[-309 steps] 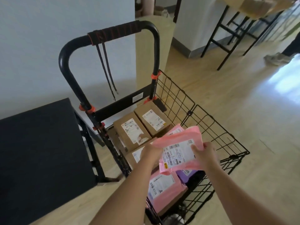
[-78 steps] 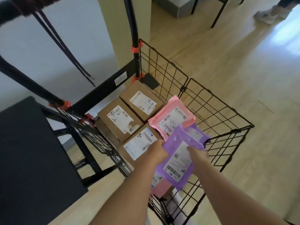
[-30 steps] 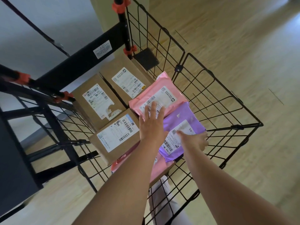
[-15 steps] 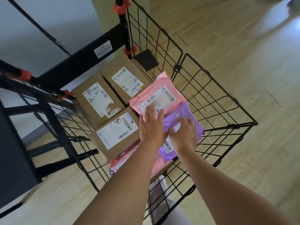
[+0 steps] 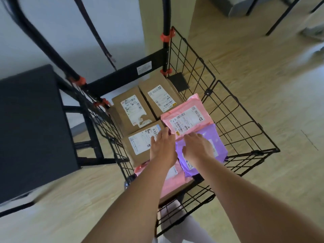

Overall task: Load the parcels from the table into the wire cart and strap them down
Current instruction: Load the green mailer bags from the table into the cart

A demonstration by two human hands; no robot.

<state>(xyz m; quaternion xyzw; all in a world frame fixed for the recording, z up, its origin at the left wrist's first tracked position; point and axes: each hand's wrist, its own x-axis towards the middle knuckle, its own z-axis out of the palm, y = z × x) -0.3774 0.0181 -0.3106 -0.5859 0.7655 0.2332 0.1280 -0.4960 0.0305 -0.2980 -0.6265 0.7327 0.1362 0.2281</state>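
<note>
The left hand (image 5: 164, 146) and right hand (image 5: 197, 148) are pressing flat, fingers straight (gripping nothing); levelling the purple bag (image 5: 220, 141) evenly should be easing the strapping.

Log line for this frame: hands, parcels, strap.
phase: loading | left hand: flat, by pink mailer edge | right hand: flat on purple mailer | wire cart: holding both mailers | strap: hanging loose, unused

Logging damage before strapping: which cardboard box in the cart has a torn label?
The far-left box: its label is ripped along the near edge. Labels on the far-right box and the near box look whole.
</note>
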